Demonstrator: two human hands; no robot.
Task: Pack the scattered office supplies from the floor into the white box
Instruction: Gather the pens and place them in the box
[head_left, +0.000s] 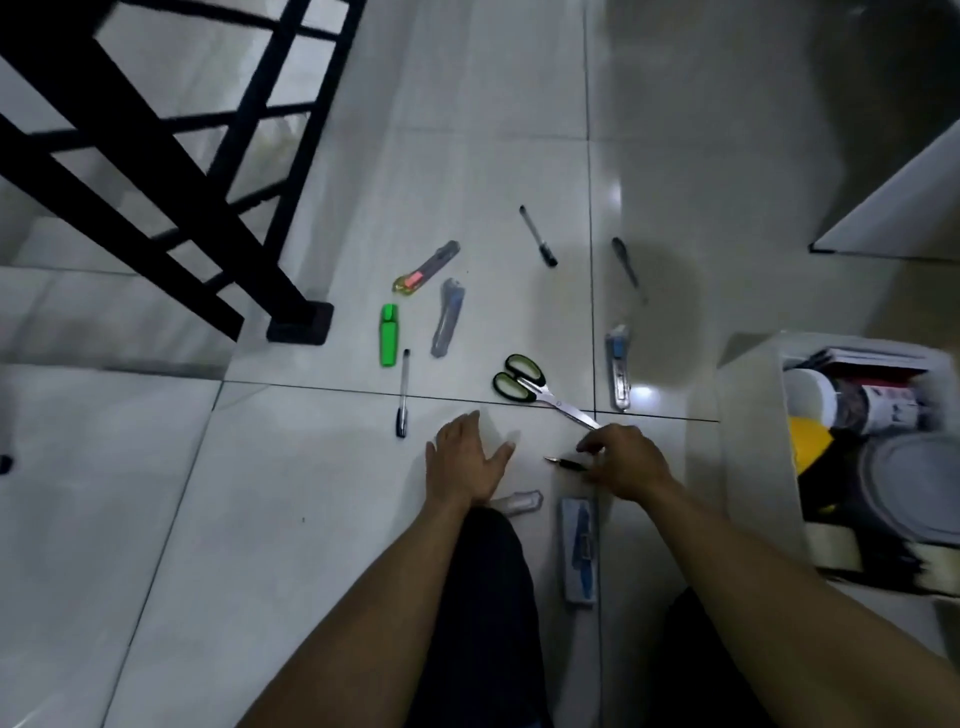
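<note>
Pen (566, 463) is pinched at its rear end by the right hand (626, 460); left hand (467, 457) spread. Such a thin hold could slip before the box (748, 441) at three o'clock.

Right hand (626, 460) pinches a dark pen (566, 462) beside the scissors (540, 391); left hand (470, 457) spread flat

black metal frame (171, 171) far upper-left of the hands, foot on grey tile floor (291, 519); white panel (893, 202) upper-right.
</note>
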